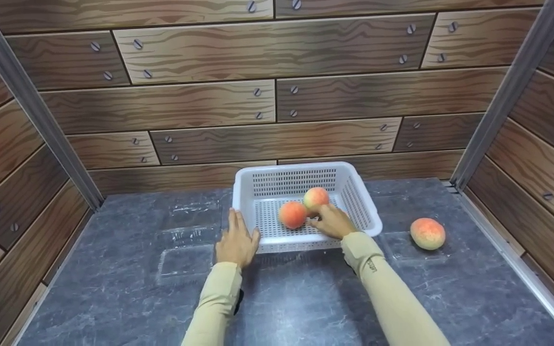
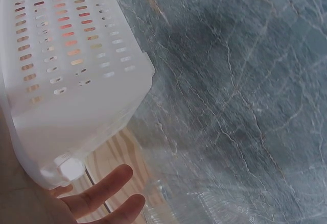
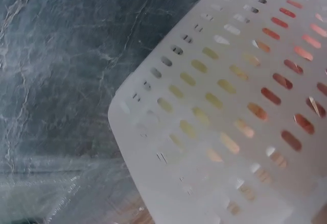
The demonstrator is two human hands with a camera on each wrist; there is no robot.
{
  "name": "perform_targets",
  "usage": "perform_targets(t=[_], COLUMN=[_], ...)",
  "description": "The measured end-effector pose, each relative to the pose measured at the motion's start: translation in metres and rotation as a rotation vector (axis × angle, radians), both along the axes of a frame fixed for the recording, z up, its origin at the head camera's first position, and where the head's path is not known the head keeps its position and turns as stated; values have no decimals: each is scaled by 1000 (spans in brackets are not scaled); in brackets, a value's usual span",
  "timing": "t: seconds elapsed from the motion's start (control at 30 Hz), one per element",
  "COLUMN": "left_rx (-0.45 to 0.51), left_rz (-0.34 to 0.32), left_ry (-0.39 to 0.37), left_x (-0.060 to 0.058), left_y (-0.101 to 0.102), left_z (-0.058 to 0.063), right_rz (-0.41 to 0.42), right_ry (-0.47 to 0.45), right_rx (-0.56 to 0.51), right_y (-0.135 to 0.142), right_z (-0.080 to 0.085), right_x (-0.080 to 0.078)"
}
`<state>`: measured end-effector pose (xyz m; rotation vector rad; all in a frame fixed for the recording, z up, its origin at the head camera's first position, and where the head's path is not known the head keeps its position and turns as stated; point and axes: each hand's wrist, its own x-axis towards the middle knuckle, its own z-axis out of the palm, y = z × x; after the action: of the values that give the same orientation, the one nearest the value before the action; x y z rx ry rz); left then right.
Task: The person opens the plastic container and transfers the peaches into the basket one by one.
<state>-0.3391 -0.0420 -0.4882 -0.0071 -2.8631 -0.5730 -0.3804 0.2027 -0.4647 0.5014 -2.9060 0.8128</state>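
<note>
A white perforated plastic basket [image 1: 301,238] stands on the dark table, with two peaches inside. The redder peach [image 1: 292,215] lies left of the yellower peach [image 1: 316,197]. Reaching over the near rim, my right hand [image 1: 335,222] has its thumb and fingers bent at the near side of the yellower peach; the fingertips are partly hidden. My left hand [image 1: 236,244] rests at the basket's near left corner, fingers extended along the outside. In the left wrist view, fingers [image 2: 104,188] stretch past the basket wall [image 2: 76,101]. The right wrist view shows peach colours through the basket's slots [image 3: 230,106].
A third peach [image 1: 428,234] lies on the table to the right of the basket. Clear tape patches [image 1: 185,259] mark the marbled tabletop [image 1: 113,288]. Wood-patterned panels [image 1: 267,53] enclose the back and sides, with metal posts [image 1: 498,96] at the corners.
</note>
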Motion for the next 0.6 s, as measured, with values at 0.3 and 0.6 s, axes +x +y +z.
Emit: perform_targets(t=[0.3,0.6], left_rx=[7,36], left_rz=[-3,-9], left_ry=[22,6], left_x=[0,2], left_y=[2,0], left_z=[-1,2], right_rz=[50,62], right_ry=[40,119], right_rx=[-21,-44], right_y=[12,24], right_z=[16,24], right_x=[3,3])
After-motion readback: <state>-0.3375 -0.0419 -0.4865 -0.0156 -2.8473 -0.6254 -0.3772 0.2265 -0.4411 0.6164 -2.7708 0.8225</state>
